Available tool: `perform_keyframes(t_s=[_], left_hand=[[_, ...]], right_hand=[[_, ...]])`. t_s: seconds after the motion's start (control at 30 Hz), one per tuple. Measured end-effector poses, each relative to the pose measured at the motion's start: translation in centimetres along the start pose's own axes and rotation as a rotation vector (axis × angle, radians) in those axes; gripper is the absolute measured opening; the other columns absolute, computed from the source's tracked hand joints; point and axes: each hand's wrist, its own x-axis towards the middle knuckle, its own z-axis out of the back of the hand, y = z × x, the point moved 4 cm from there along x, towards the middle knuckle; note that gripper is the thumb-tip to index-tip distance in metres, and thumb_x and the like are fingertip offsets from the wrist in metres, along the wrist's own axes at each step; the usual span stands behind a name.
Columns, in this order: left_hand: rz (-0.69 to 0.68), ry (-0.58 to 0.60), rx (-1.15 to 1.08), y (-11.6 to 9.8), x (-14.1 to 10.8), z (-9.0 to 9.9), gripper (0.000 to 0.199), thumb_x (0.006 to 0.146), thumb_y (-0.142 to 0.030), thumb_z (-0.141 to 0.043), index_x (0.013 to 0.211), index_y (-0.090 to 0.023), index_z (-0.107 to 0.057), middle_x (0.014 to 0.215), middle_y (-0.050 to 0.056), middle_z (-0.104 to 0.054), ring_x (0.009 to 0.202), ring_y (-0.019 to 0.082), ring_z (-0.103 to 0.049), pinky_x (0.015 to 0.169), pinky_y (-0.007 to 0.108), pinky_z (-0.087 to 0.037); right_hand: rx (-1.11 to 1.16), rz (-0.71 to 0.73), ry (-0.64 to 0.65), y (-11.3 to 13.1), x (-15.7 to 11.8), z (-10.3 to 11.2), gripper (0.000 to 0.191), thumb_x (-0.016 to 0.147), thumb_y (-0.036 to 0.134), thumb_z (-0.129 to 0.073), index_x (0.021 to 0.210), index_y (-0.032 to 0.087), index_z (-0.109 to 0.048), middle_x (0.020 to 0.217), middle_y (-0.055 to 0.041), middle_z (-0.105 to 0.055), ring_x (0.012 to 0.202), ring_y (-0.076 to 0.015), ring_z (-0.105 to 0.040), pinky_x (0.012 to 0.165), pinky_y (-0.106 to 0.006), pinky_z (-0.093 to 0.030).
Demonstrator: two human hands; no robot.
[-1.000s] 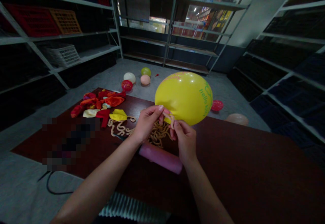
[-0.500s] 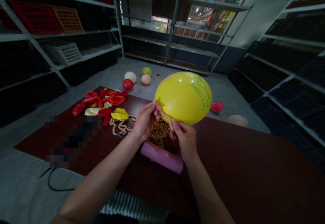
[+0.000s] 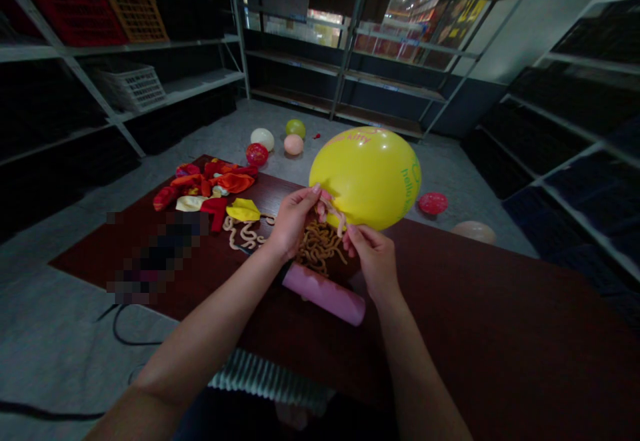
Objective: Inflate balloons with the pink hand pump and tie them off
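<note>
A large inflated yellow balloon [image 3: 367, 174] with "hello kitty" lettering is held up above the dark table [image 3: 470, 301]. My left hand [image 3: 296, 219] pinches a pale cord [image 3: 338, 219] near the balloon's lower left side. Its other end is between the fingertips of my right hand [image 3: 371, 254], just below the balloon. Whether the cord goes round the balloon's neck cannot be made out. Beneath my hands lies a heap of brown cord [image 3: 320, 244], and nearer to me a pink cylinder [image 3: 324, 293].
Flat balloons in red and orange [image 3: 210, 184] and yellow [image 3: 243, 210] lie on the table's left, by lighter cord [image 3: 245, 235] and a blurred dark object [image 3: 160, 254]. Several inflated balloons rest on the floor. Metal shelves [image 3: 395, 86] stand behind and at both sides.
The view has shifted a little. The balloon has turned, so its lettering sits further right and pink lettering shows on top. Both hands still pinch the cord, which now looks more bent.
</note>
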Motion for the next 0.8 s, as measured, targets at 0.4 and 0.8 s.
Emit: perform_keyframes(t_s=[0.4,0.8], left_hand=[[0.049,-0.033,-0.163,-0.2,0.2,0.6,0.025,0.086,-0.032,-0.075,0.073,-0.011,-0.068,0.059,0.000,-0.054,0.054,0.009,-0.052,0.054,0.017,-0.042],[-0.409,0.050,0.689,-2.6,-2.0,-1.3,0.036,0.096,-0.047,-0.060,0.081,-0.017,-0.074,0.072,0.005,-0.067,0.070,0.018,-0.061,0.071,0.028,-0.044]], right_hand=[[0.001,0.033,0.028,-0.5,0.4,0.3,0.036,0.084,0.048,-0.065,0.060,0.020,-0.064,0.055,0.0022,-0.058,0.053,-0.0103,-0.051,0.053,-0.024,-0.041],[0.151,0.069,-0.178,-0.9,0.5,0.8,0.031,0.085,0.049,-0.062,0.094,0.020,-0.067,0.081,-0.0007,-0.068,0.060,-0.0109,-0.052,0.057,-0.024,-0.043]])
